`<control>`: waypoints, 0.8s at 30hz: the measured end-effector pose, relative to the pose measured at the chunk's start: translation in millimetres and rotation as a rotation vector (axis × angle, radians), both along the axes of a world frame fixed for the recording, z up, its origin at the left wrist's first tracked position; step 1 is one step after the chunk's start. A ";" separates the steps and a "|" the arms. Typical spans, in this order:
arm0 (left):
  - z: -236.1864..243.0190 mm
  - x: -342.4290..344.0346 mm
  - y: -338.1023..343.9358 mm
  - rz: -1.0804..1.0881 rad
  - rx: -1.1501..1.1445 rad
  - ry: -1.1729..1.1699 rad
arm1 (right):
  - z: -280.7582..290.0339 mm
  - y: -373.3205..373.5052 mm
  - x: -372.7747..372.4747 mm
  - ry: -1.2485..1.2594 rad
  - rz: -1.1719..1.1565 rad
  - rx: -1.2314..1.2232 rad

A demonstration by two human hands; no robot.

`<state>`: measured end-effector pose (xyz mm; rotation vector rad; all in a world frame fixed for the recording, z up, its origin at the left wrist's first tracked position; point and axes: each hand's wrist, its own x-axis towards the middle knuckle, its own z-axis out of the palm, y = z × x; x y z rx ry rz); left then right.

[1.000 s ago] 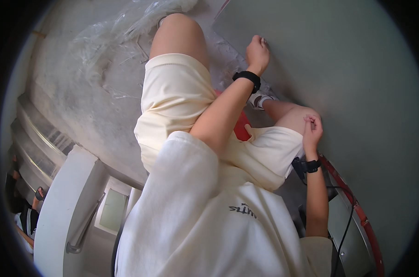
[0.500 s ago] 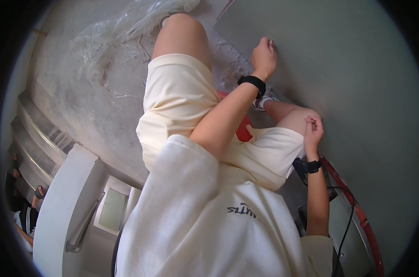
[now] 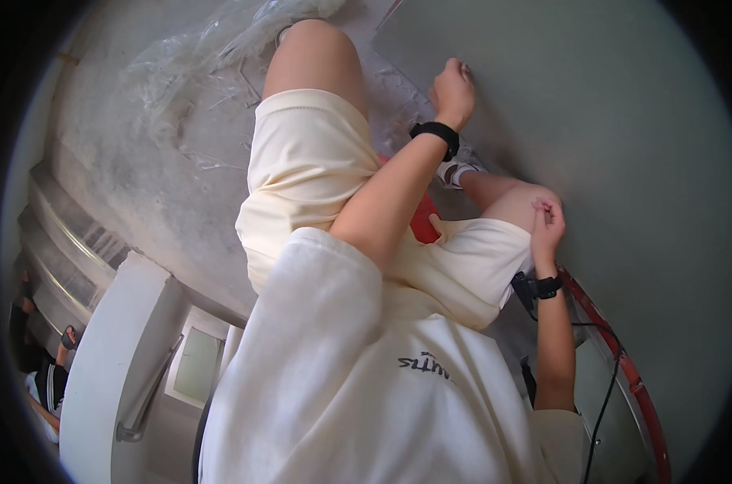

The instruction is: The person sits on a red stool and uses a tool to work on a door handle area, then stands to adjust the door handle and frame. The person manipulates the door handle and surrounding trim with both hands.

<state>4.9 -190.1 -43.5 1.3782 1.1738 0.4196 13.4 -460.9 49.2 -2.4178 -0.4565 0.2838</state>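
Note:
My left hand point(image 3: 453, 90) reaches forward and is closed, its fingers bent against the near edge of a large grey-green panel point(image 3: 624, 121). Whatever it grips, if anything, is too small to make out. A black band point(image 3: 437, 137) circles that wrist. Loosely curled, my right hand point(image 3: 548, 224) rests by my right knee point(image 3: 527, 206), with nothing visible in the fingers. Its wrist carries a black strap with a small device point(image 3: 539, 286), from which a black cable point(image 3: 608, 355) runs down.
Crumpled clear plastic sheeting point(image 3: 213, 56) lies on the concrete floor point(image 3: 148, 169). Something red point(image 3: 422, 222) shows between my legs. A red-edged curved frame point(image 3: 624, 363) stands at the right. At the left are steps point(image 3: 68, 242), a white low wall point(image 3: 128, 323) and another person point(image 3: 47, 379).
My left hand has shifted slightly to the left and away from me, along the panel's edge. My right hand stays by the knee.

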 end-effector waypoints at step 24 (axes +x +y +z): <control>2.6 -10.4 9.0 -0.027 0.126 0.002 | 2.7 8.3 -3.7 -0.002 0.012 0.028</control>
